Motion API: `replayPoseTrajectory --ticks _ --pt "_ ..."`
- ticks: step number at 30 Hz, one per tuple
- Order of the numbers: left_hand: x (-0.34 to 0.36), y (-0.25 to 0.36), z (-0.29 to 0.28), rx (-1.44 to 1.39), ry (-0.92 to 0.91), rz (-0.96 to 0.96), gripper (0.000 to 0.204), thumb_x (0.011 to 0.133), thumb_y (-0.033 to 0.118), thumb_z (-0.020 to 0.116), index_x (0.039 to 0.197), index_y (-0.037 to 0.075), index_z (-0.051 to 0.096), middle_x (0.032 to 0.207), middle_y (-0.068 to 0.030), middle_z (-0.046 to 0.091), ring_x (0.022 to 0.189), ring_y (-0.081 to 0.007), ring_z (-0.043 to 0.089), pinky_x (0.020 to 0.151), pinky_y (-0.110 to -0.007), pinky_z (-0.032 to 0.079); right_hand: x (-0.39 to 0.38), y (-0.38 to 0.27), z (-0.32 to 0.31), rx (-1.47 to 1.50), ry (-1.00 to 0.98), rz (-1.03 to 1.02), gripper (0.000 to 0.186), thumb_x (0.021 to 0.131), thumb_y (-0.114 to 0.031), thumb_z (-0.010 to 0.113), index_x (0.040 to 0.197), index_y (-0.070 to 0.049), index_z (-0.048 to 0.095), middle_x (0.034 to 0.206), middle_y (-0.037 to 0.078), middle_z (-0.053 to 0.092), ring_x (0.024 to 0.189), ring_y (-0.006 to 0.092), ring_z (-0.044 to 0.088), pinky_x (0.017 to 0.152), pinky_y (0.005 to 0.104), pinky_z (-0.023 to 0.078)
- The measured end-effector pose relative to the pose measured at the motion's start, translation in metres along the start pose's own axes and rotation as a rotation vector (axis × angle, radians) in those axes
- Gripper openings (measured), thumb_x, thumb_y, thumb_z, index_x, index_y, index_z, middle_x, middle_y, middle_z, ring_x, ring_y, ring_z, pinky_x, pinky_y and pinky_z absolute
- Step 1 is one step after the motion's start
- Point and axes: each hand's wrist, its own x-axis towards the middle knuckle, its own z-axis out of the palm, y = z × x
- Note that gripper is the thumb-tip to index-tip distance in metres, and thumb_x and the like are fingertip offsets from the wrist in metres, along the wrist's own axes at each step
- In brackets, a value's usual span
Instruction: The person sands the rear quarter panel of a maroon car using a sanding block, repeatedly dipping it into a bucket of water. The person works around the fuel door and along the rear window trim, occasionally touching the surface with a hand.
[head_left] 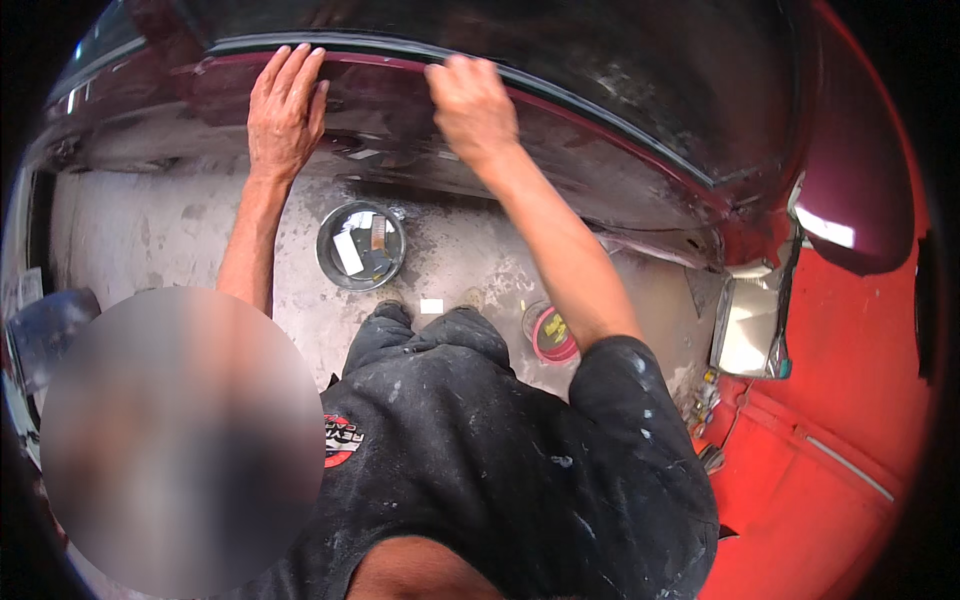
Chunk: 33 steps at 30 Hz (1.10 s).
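Across the top of your view runs the maroon car panel [375,98], directly beyond your hands and under the window's trim strip [385,44]. Your left hand [284,120] lies against it, fingers extended, slightly spread, gripping nothing visible; fingertips reach the trim. Your right hand [476,108] is at the same edge farther right, fingers curled and blurred; can't tell how tightly they're closed or whether they hold anything. Looks like handwork on the panel surface, so best spread pressure evenly over the fingers rather than digging in with the tips, and follow the panel's long line. Keep the left palm light, as a steady. Watch the trim: knuckles could catch there. Mind your feet too: the dark basin [320,250] and pink tub [556,358] are on the floor near your shoes.
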Motion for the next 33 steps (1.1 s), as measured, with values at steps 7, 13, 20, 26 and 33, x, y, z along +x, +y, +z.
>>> replayPoseTrajectory --ticks 7,13,20,26,33 --pt "-0.008 0.052 0.027 0.058 -0.029 -0.077 0.057 0.093 0.019 0.069 0.145 0.004 0.051 0.152 -0.0253 0.044 0.144 -0.0428 0.039 0.119 -0.048 0.033 -0.202 0.199 -0.107 -0.303 -0.02 0.315 0.031 0.077 0.001 0.067 0.106 -0.01 0.07 0.091 0.008 0.062 0.091 0.0289 0.06 0.085 0.0404 0.049" --pt "-0.001 0.1 0.044 0.167 -0.071 -0.114 0.06 0.091 0.007 0.06 0.146 -0.009 0.041 0.151 -0.0353 0.038 0.145 -0.0488 0.033 0.122 -0.051 0.027 -0.312 0.313 -0.163 -0.375 0.145 0.634 0.024 0.079 0.002 0.067 0.101 -0.006 0.074 0.091 0.011 0.066 0.089 0.0335 0.062 0.076 0.0443 0.05" --pt "0.01 0.227 0.06 0.037 -0.243 0.023 0.072 0.079 -0.011 0.052 0.149 -0.01 0.035 0.155 -0.0339 0.034 0.147 -0.0506 0.027 0.123 -0.052 0.024 -0.271 0.257 -0.135 -0.205 0.248 0.554 0.025 0.081 0.0 0.069 0.105 -0.006 0.073 0.091 0.009 0.065 0.093 0.0295 0.063 0.087 0.0407 0.05" --pt "0.018 0.251 0.044 0.016 -0.285 -0.061 0.082 0.075 -0.015 0.05 0.154 -0.006 0.029 0.16 -0.0291 0.029 0.151 -0.0452 0.021 0.125 -0.05 0.021 -0.353 0.346 -0.187 -0.386 0.254 0.746 0.027 0.082 0.002 0.063 0.107 -0.005 0.07 0.096 0.014 0.063 0.092 0.0367 0.059 0.083 0.0457 0.05" --pt "0.011 0.242 0.057 0.094 -0.239 -0.076 0.081 0.076 -0.015 0.048 0.154 -0.007 0.029 0.16 -0.0296 0.027 0.152 -0.0452 0.02 0.124 -0.049 0.023 -0.327 0.329 -0.172 -0.444 0.191 0.993 0.022 0.094 -0.006 0.055 0.108 0.002 0.069 0.099 0.017 0.06 0.093 0.0371 0.056 0.082 0.0462 0.048"
